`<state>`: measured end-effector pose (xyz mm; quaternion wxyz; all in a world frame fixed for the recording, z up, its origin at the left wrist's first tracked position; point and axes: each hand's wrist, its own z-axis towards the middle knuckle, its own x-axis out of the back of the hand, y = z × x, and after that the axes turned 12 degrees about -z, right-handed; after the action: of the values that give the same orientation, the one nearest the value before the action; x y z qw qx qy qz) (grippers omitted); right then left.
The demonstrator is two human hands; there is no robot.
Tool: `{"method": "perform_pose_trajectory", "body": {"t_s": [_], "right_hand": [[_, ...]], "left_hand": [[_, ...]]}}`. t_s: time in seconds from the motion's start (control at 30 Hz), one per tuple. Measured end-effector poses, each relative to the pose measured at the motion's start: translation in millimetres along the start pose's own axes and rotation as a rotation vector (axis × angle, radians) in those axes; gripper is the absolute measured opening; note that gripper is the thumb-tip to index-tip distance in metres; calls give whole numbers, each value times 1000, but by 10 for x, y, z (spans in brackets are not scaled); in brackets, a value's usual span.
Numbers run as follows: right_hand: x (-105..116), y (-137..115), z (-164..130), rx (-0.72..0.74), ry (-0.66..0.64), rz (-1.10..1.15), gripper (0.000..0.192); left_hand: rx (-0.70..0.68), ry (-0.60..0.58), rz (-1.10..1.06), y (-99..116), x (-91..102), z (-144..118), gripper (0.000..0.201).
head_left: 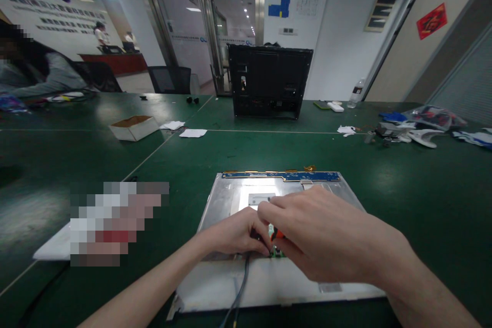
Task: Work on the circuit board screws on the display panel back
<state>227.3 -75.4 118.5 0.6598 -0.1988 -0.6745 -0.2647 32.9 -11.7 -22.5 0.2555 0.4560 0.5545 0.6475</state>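
A flat display panel [219, 205] with a silver metal back lies in front of me, a blue circuit strip [265, 177] along its far edge. Over its middle, my right hand [315, 230] is closed around an orange-and-black tool handle [277, 234]; most of the tool is hidden. My left hand [242, 230] is pinched just left of it, fingertips at a small green circuit board [275, 252]. What those fingers hold, if anything, is hidden. Dark cables [243, 287] run from beside the left fingers over the panel's white near strip [215, 287].
A black monitor housing [271, 82] stands at the back of the green table [161, 164]. An open carton [134, 128] and paper slips [192, 133] lie left of it. At right are a bottle [356, 93] and a pile of parts and bags [407, 125]. Another person [46, 69] sits far left.
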Motion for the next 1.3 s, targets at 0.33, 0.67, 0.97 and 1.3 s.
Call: {"method": "perform_pose_trajectory", "body": {"t_s": [0.33,0.67,0.97,1.3], "right_hand": [[2,11,8,-13,3,-25,5],[39,41,-22,-42,-4,8,1],[90,96,-91,-99,40,-26,5],[111,537,-202,-361,334,115,16]], "left_hand": [[17,-7,-2,19,3,11,10],[16,-45,46,19,34,-1,11],[26,-45,-24,29,55,3,14],[34,426,110,88,184,62,19]]}}
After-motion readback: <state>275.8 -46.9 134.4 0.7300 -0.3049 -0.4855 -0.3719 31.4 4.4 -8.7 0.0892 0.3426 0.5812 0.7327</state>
